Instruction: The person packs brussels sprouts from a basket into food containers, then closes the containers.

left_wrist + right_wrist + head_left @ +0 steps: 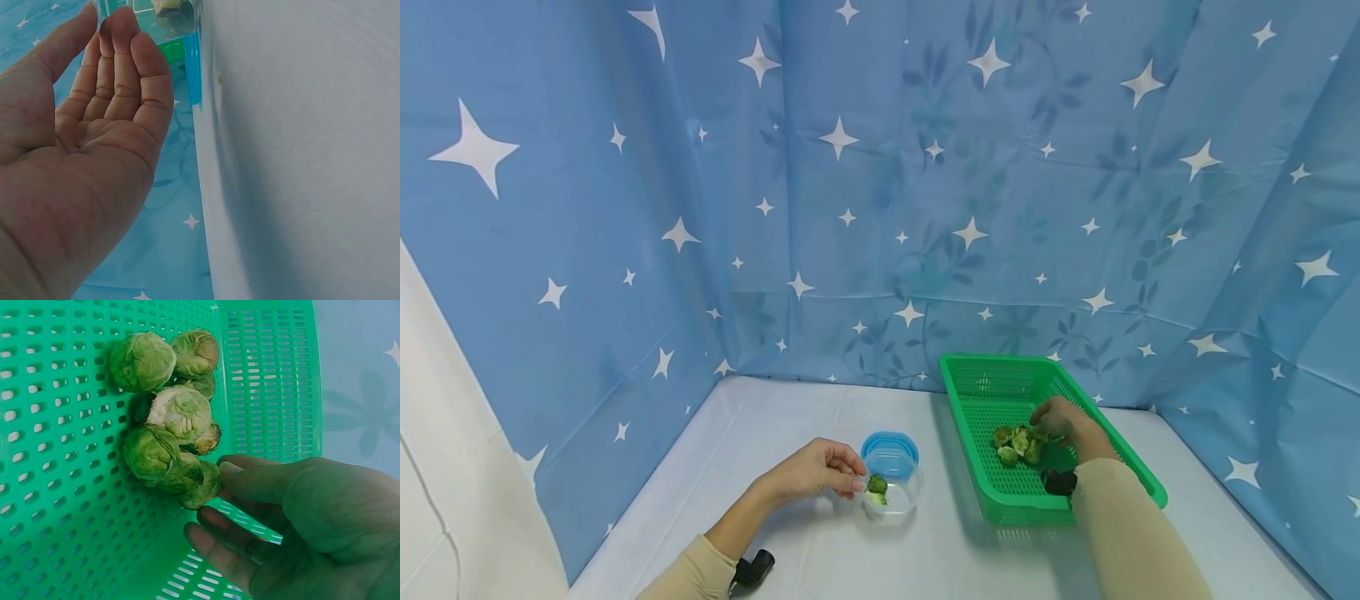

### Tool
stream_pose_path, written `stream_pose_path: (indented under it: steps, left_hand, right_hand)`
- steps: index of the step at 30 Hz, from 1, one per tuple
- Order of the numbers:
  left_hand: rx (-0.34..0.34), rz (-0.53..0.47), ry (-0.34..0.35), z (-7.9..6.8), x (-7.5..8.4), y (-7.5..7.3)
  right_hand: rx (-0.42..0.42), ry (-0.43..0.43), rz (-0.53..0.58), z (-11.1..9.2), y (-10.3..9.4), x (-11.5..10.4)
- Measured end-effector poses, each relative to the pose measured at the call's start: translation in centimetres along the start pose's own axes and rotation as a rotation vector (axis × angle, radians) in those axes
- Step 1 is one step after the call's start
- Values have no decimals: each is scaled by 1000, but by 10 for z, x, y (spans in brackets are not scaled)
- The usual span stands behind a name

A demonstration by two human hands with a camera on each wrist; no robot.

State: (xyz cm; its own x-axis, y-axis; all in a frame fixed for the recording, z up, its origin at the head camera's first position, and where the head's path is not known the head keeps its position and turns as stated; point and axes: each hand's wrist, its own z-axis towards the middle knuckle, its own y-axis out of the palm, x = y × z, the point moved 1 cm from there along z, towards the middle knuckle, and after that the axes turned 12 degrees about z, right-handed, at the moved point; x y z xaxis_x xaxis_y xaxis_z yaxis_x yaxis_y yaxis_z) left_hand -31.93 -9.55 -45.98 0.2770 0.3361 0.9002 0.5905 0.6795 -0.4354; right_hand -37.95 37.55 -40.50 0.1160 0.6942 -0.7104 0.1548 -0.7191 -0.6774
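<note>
My left hand (820, 472) pinches the left rim of a small clear plastic container (904, 500) between thumb and fingers. Green sprout pieces (877, 490) lie inside the container. In the left wrist view the palm shows, and the container (181, 26) is cut off by the top edge. My right hand (1067, 425) reaches down into a green plastic basket (992, 408). Several Brussels sprouts (181, 415) sit clustered on the basket's perforated floor. In the right wrist view the right thumb and fingers are spread beside the nearest sprout (205, 487), not closed round it.
A round blue lid or container (889, 442) lies just behind the clear one. The basket's raised wall (1052, 510) stands along its near side. A white cloth (790, 550) covers the table. Blue star-patterned curtains (880, 183) hang behind and at both sides.
</note>
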Motion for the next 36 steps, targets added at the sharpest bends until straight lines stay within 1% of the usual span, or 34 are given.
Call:
stream_pose_path:
  steps: [10, 17, 26, 33, 36]
  left_hand:
    - [5, -3, -11, 1, -1, 0]
    - [-4, -6, -1, 0, 1, 0]
    - [2, -3, -10, -1, 0, 0]
    - [6, -2, -12, -2, 2, 1]
    - [10, -2, -14, -2, 3, 1]
  right_hand:
    - [26, 5, 32, 1, 1, 2]
    - [46, 16, 57, 2, 2, 4]
    - [38, 23, 54, 1, 1, 5]
    - [37, 4, 19, -1, 2, 3]
    - [43, -20, -32, -1, 2, 2]
